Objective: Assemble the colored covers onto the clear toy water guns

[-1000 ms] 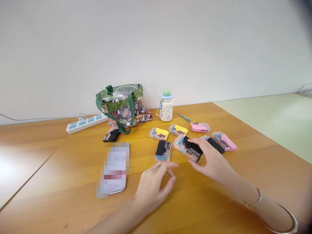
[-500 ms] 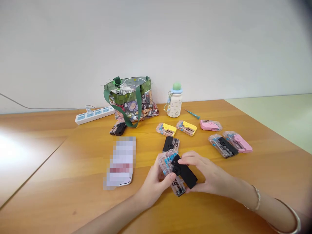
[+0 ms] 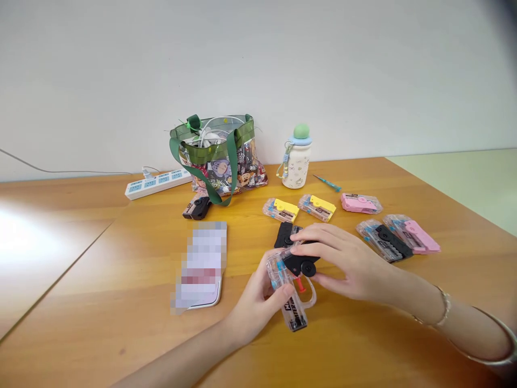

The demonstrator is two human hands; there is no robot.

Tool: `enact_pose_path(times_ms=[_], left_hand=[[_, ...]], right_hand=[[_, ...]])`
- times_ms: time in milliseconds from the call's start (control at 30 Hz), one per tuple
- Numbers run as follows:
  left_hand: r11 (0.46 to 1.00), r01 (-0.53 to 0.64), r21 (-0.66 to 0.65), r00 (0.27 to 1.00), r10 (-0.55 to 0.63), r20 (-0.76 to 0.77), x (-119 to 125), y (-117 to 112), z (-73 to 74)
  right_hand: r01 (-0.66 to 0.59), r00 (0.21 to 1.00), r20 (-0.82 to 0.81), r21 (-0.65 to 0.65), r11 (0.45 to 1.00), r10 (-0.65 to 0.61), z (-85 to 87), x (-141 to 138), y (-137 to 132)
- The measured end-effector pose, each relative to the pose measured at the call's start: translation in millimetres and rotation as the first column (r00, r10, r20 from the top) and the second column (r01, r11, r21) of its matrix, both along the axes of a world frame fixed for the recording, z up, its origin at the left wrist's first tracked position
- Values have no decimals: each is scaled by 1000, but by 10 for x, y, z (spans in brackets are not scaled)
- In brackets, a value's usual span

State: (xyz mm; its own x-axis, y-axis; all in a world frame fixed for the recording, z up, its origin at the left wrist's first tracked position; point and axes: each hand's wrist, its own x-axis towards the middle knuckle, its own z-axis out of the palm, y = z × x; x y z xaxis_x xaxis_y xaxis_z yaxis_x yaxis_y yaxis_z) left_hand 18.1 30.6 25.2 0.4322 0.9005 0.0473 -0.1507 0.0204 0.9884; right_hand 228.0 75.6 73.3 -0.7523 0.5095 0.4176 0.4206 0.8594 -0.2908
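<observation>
A clear folding toy water gun (image 3: 291,302) with a black barrel part is in both hands near the middle of the table. My left hand (image 3: 258,291) is closed round its clear body, thumb across the grip. My right hand (image 3: 343,258) pinches the black part, fingers over its top and thumb below. A red trigger (image 3: 300,285) shows inside the clear trigger guard. Just behind the hands lies another black water gun (image 3: 283,234), partly covered by my right hand and the held gun.
Two yellow water guns (image 3: 317,208), two pink ones (image 3: 361,203) and a black one (image 3: 383,241) lie behind and to the right. Leftward are a phone (image 3: 208,242), a black gun (image 3: 197,207), a power strip (image 3: 157,184) and a bag (image 3: 220,161). A bottle (image 3: 297,164) and small screwdriver (image 3: 328,184) stand and lie behind.
The black part has swung up and away from the grip on its round pivot, uncovering the red trigger and guard. My right hand has moved up with it. The view has shifted slightly.
</observation>
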Motion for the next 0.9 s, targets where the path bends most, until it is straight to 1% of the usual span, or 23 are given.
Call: enact_pose_path(times_ms=[100, 200, 267, 367, 533, 700, 767, 833, 867, 900], left_hand=[[998, -59, -2, 998, 59, -36, 2, 3, 40], [999, -43, -23, 996, 41, -74, 7, 8, 54], [999, -14, -46, 998, 11, -62, 16, 9, 45], [998, -12, -56, 999, 9, -44, 31, 6, 23], [999, -30, 21, 996, 32, -86, 38, 2, 14], [997, -20, -77, 999, 18, -26, 41, 3, 39], [996, -38, -79, 999, 37, -21, 39, 2, 45], [998, -46, -47, 999, 45, -26, 30, -2, 46], [998, -48, -28, 998, 47, -29, 24, -6, 46], [998, -54, -9, 998, 54, -32, 18, -10, 46]], right_hand=[[-2, 1000, 31, 191, 982, -4, -2, -58, -38], [-9, 999, 35, 344, 939, -3, -52, -84, -61], [13, 999, 29, 410, 912, -27, -91, -81, -70], [55, 997, 24, 444, 894, -73, -137, -56, -85], [79, 995, 19, 447, 891, -98, -178, -24, -112], [107, 994, -35, 442, 891, -102, -200, -40, -109], [108, 994, -68, 432, 895, -87, -217, -46, -108], [106, 988, -141, 357, 928, -59, -244, -57, -115], [116, 979, -195, 284, 952, -61, -262, -68, -122], [136, 963, -255, 184, 974, -87, -283, -84, -132]])
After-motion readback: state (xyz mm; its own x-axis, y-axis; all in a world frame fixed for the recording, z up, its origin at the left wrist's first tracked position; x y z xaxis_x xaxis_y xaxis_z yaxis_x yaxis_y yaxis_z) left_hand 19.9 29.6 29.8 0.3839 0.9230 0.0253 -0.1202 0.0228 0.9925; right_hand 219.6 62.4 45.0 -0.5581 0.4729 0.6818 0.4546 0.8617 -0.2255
